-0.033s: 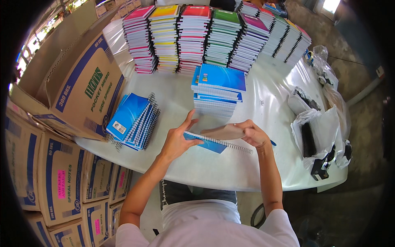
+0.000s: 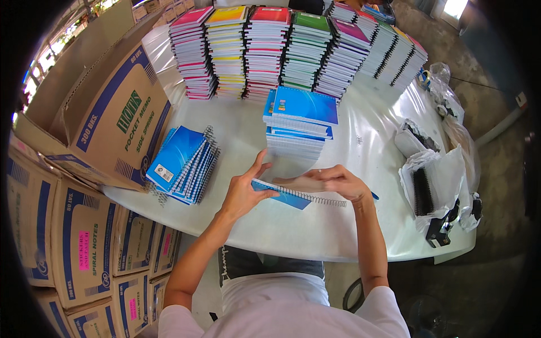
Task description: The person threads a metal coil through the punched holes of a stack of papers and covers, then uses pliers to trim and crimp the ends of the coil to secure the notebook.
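Observation:
A blue spiral notebook [image 2: 290,198] is tilted above the table, pinched at its left end by my left hand [image 2: 241,190]. Its wire coil [image 2: 329,201] runs along the edge and sticks out past the cover on the right. My right hand [image 2: 345,182] has its fingers along the raised pages [image 2: 301,184], thumb hidden behind them. Just beyond stands a stack of blue notebooks [image 2: 307,107]. Left of my hands lies a fanned pile of blue spiral notebooks [image 2: 179,152] with coils protruding. A blue pen [image 2: 375,195] shows beside my right wrist.
Tall stacks of pink, yellow, red [image 2: 265,50], green and purple notebooks line the table's far side. An open carton [image 2: 121,112] stands at the left, with more cartons [image 2: 84,236] below. Plastic wrapping with black coils [image 2: 422,188] lies at the right edge of the table [image 2: 270,236].
My right hand has shifted slightly left, its fingers reaching further along the notebook's pages. My left hand and the notebook stay in place.

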`<action>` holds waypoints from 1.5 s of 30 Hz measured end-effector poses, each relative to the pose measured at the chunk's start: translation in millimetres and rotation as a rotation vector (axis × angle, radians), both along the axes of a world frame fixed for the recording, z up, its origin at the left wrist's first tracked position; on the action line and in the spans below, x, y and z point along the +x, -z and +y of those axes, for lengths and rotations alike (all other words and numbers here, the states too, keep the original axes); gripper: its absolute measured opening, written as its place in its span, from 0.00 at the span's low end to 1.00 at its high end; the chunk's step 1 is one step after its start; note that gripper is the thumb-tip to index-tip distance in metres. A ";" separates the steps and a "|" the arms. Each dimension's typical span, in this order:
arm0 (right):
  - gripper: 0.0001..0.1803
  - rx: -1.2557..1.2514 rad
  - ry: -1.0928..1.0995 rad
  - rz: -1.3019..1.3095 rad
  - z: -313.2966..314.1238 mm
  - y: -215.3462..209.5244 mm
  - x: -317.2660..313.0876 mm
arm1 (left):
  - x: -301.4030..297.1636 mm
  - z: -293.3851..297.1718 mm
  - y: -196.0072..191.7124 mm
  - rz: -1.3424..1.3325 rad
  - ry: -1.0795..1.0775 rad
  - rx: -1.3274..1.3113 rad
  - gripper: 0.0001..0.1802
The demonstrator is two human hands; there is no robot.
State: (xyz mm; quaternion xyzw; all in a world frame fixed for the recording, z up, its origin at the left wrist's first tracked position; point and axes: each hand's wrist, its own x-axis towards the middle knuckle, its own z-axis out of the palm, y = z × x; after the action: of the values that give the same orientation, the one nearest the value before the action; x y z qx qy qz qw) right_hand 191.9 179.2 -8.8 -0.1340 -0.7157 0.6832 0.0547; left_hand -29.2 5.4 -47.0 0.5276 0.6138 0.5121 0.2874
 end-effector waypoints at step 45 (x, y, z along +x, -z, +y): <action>0.28 1.063 0.561 -0.064 -143.8 0.1 33.1 | 32.5 -41.5 -0.2 0.801 -0.306 0.263 0.31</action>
State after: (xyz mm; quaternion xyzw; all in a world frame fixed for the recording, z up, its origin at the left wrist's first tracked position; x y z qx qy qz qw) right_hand 225.0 35.4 -8.9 -0.2926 -0.8979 0.1867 0.2706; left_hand 3.2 -36.1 -46.7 0.6196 0.6771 0.3778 -0.1215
